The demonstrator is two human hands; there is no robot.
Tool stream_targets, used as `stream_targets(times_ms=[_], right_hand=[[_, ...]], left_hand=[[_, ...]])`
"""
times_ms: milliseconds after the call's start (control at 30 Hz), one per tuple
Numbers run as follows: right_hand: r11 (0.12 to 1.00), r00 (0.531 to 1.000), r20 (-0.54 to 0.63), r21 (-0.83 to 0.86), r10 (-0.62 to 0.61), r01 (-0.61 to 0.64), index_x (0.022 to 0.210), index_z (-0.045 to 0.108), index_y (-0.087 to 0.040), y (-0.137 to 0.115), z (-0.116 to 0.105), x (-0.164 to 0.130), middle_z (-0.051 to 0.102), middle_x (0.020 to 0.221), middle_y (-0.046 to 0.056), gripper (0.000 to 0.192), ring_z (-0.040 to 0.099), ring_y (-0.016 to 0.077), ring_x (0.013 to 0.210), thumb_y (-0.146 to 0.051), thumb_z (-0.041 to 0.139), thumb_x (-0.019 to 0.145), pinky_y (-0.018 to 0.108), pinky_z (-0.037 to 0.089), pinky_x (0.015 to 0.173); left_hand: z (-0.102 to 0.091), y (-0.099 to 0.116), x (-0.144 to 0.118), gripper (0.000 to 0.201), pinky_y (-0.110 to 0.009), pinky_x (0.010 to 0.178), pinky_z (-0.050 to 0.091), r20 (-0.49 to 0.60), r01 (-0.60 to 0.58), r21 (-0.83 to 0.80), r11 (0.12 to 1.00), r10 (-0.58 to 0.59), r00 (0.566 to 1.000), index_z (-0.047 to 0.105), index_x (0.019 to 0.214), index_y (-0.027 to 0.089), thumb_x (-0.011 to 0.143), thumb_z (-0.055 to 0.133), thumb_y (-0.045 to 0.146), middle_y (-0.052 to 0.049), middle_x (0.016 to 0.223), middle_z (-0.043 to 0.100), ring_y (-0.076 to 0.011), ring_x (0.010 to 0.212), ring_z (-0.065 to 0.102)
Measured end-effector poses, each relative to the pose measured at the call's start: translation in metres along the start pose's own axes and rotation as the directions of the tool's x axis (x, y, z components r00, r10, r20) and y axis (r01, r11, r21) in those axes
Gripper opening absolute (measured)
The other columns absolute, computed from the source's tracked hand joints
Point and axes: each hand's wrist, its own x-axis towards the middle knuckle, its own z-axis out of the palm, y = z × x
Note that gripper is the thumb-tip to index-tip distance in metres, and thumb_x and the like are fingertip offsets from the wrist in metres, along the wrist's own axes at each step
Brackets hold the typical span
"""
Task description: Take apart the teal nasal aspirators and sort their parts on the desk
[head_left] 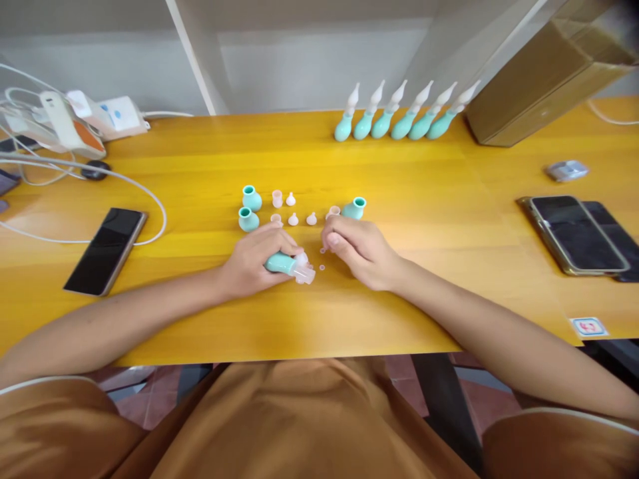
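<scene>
Assembly, apparently — left hand (252,261) clasps teal bulb (279,263) | right hand (367,253) curled near small pale ring (322,267), pinch unclear | next move likely calls for light, precise touch

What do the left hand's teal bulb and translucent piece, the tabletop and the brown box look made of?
Teal bulb: probably rubber or soft plastic; smooth, opaque, satin sheen.
Translucent piece: likely plastic, possibly silicone; glossy, light shows through.
Tabletop: wood or wood-look laminate; faint grain streaks, soft shine.
Brown box: likely cardboard; plain brown faces, folded edges.
</scene>
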Motion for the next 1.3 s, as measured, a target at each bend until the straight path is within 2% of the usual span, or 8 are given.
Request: stream_targets(times_ms=[167, 367, 567, 733, 867, 967, 1167, 1300], right_hand=[[0.913, 0.981, 0.097, 0.361, 0.168, -0.192, 0.107, 0.064, -0.023, -0.005, 0.016, -0.002, 0.062, 0.077, -0.003, 0.025, 0.052, 0.0138, 0.061, -0.047, 0.073, 0.107, 0.029, 0.04, 0.056], [0.807, 0.95, 0.159, 0.501, 0.268, -0.312, 0.108, 0.062, -0.023, -0.009, 0.024, -0.004, 0.063, 0.073, -0.005, 0.028, 0.057, 0.0136, 0.06, -0.042, 0.081, 0.099, 0.028, 0.044, 0.056], [0.878, 0.971, 0.158, 0.42, 0.178, -0.229, 0.109, 0.063, -0.023, -0.013, 0.022, -0.003, 0.063, 0.081, -0.004, 0.021, 0.059, 0.0121, 0.064, -0.023, 0.077, 0.094, 0.026, 0.049, 0.06], [0.944, 0.99, 0.122, 0.315, 0.065, -0.1, 0.108, 0.069, -0.022, -0.012, 0.015, -0.002, 0.066, 0.097, 0.001, 0.021, 0.061, 0.0119, 0.071, -0.012, 0.072, 0.09, 0.027, 0.054, 0.067], [0.964, 0.988, 0.153, 0.261, 0.017, -0.057, 0.108, 0.07, -0.022, -0.012, 0.008, -0.001, 0.068, 0.094, 0.002, 0.01, 0.063, 0.014, 0.075, -0.023, 0.077, 0.1, 0.028, 0.053, 0.067], [0.971, 0.985, 0.167, 0.23, 0.03, -0.069, 0.105, 0.072, -0.022, -0.013, 0.005, 0.0, 0.069, 0.091, 0.002, 0.014, 0.064, 0.0148, 0.076, -0.033, 0.08, 0.104, 0.027, 0.053, 0.066], [0.992, 0.968, 0.249, 0.12, -0.004, -0.027, 0.113, 0.074, -0.022, -0.024, -0.008, 0.003, 0.073, 0.106, 0.007, 0.007, 0.069, 0.0165, 0.08, -0.026, 0.072, 0.107, 0.029, 0.058, 0.065], [0.998, 0.986, 0.154, -0.036, 0.059, -0.054, 0.114, 0.076, -0.024, -0.023, -0.035, 0.026, 0.078, 0.109, 0.009, 0.013, 0.073, 0.0203, 0.085, -0.032, 0.065, 0.111, 0.032, 0.06, 0.066]], left_hand=[[0.001, -0.001, 0.0, 0.02, -0.037, 0.087, 0.058, 0.043, -0.052, 0.051, 0.997, 0.05, 0.998, 0.071, 0.108, 0.022, 0.103, 0.083, 0.038, -0.004, 0.097, 0.082, -0.0191, 0.086, 0.076], [0.001, -0.001, -0.003, 0.018, -0.035, 0.086, 0.056, 0.093, -0.071, 0.086, 0.994, 0.063, 0.994, 0.068, 0.116, 0.022, 0.106, 0.079, 0.033, -0.004, 0.098, 0.079, -0.0188, 0.088, 0.074], [0.003, 0.002, -0.005, 0.024, -0.031, 0.078, 0.055, 0.096, -0.074, 0.077, 0.994, 0.066, 0.993, 0.061, 0.107, 0.022, 0.108, 0.075, 0.042, -0.004, 0.094, 0.076, -0.0181, 0.083, 0.07], [0.002, 0.004, -0.003, 0.024, -0.031, 0.081, 0.057, 0.069, -0.086, 0.043, 0.995, 0.083, 0.994, 0.064, 0.112, 0.021, 0.107, 0.076, 0.041, -0.006, 0.098, 0.076, -0.0188, 0.087, 0.072], [0.0, 0.003, -0.002, 0.016, -0.031, 0.078, 0.055, 0.096, -0.166, 0.086, 0.982, 0.157, 0.983, 0.069, 0.109, 0.02, 0.109, 0.074, 0.035, -0.008, 0.099, 0.076, -0.0192, 0.086, 0.071], [0.0, 0.003, -0.003, 0.015, -0.031, 0.079, 0.055, 0.104, -0.187, 0.098, 0.977, 0.177, 0.979, 0.07, 0.108, 0.022, 0.109, 0.073, 0.036, -0.006, 0.098, 0.078, -0.0188, 0.086, 0.071], [-0.001, 0.007, -0.004, 0.013, -0.032, 0.085, 0.059, 0.077, -0.15, 0.079, 0.986, 0.144, 0.987, 0.069, 0.114, 0.023, 0.11, 0.073, 0.035, -0.006, 0.101, 0.08, -0.0193, 0.091, 0.075], [0.0, 0.005, -0.006, 0.011, -0.033, 0.087, 0.059, 0.047, -0.102, 0.052, 0.993, 0.1, 0.994, 0.065, 0.108, 0.022, 0.109, 0.073, 0.03, -0.006, 0.1, 0.079, -0.0187, 0.092, 0.074]])
